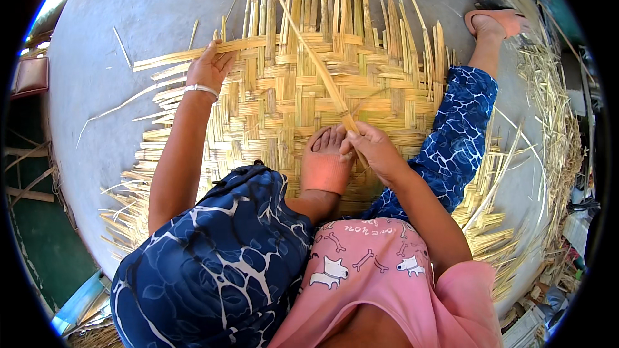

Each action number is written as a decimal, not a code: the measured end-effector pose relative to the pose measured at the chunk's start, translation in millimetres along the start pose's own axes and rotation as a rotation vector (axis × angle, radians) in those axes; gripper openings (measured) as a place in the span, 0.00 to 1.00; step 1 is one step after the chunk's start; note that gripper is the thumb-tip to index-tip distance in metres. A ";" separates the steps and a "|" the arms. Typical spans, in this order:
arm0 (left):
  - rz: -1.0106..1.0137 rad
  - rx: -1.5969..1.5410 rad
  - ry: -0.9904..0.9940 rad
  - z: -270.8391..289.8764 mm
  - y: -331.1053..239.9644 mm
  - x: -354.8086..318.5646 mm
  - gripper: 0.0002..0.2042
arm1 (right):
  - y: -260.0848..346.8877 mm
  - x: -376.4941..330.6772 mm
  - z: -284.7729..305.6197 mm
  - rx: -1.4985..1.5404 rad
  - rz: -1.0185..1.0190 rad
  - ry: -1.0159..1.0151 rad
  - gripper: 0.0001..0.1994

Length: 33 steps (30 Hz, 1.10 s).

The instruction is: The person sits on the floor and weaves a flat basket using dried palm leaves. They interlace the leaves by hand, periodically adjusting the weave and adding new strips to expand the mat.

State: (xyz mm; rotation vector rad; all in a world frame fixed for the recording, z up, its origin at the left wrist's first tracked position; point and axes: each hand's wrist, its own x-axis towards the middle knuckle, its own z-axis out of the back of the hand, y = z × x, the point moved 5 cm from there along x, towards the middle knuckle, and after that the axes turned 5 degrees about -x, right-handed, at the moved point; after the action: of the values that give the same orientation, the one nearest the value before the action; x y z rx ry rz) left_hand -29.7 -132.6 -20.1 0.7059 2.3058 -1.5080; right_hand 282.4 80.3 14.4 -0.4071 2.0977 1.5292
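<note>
Your right hand (pixel 379 153) pinches the near end of a split-cane strip (pixel 316 59) over the woven mat (pixel 380 100), the strip's long axis slanting leftward past the mat's far edge, while your left hand (pixel 209 67), grip unclear, touches a crosswise strip (pixel 161 60) at the mat's far-left corner.

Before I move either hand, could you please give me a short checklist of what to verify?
1. Right hand grip on the loose strip: ok, pinched near its lower end.
2. Left hand grip on the edge strip: ok, fingers on it.
3. Left foot on the mat: ok.
4. Loose strip lined up with the weave: not ok, it slants across.
5. Loose strip's far end: cannot tell, cut off by the picture.
</note>
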 end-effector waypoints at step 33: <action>-0.391 0.332 0.064 -19.8 -205.8 -79.7 0.11 | 11.3 -98.3 84.1 0.140 0.224 -0.394 0.12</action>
State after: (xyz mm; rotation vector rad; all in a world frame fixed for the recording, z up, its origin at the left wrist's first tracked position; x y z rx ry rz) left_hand -75.7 -201.3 185.5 0.3930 2.3649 -2.1038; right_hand 376.6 158.0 58.6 0.1748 1.9637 1.4302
